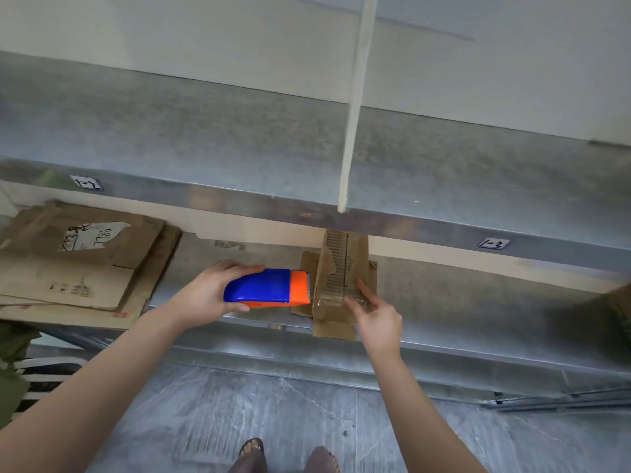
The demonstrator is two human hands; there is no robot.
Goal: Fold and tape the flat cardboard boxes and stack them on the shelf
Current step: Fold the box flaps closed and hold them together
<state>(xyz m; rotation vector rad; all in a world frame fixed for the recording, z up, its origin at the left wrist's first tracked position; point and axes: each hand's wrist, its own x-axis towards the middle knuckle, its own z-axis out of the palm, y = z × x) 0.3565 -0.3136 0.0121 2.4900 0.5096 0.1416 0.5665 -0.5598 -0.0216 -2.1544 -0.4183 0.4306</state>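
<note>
Two sandalled feet (285,455) on grey floor; left hand (211,291) grips one blue-orange tape gun (268,288), right hand (377,317) spread, fingertips on taped cardboard piece (336,285) at shelf (444,302) edge; flat boxes (78,264) stacked left, one marked "786"

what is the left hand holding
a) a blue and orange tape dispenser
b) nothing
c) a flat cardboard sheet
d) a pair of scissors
a: the left hand grips the blue and orange tape dispenser, its orange end facing the small cardboard box on the shelf.
</note>
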